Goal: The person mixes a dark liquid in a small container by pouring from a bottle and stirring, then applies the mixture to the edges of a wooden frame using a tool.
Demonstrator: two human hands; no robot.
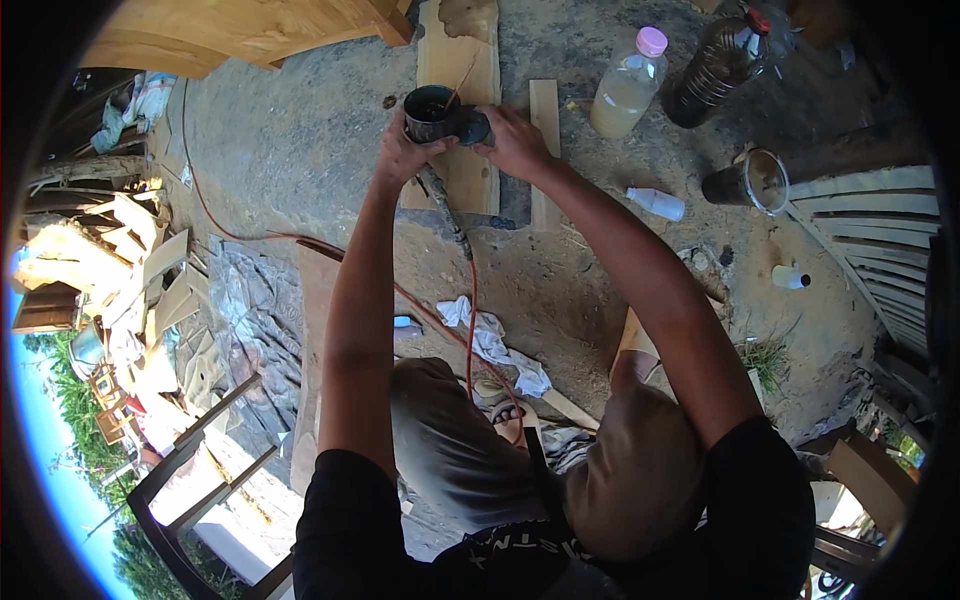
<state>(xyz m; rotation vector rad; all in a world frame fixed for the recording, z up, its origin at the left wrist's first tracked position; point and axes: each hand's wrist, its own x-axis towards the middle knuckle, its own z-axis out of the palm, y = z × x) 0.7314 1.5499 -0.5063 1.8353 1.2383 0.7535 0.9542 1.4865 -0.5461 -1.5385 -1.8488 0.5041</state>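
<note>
My left hand [405,154] is wrapped round a dark, open-topped cup [430,122] above the board. The cup appears to be part of a spray gun; a taped stem [448,215] slants down below it and joins an orange hose [472,300]. Some dark contents show inside, and a thin stick [463,78] leans out over the rim. Close against the cup's right side, my right hand [517,143] grips a dark round piece that looks like a lid [474,127]. Fingers partly cover both pieces.
A pale wooden board [470,185] lies under my hands, with a narrower strip [544,150] beside it. To the right stand a pink-capped bottle [628,90], a dark bottle [715,75] and a tub [745,183]. A white bottle [657,203] lies nearer. Wooden furniture [240,35] is at far left.
</note>
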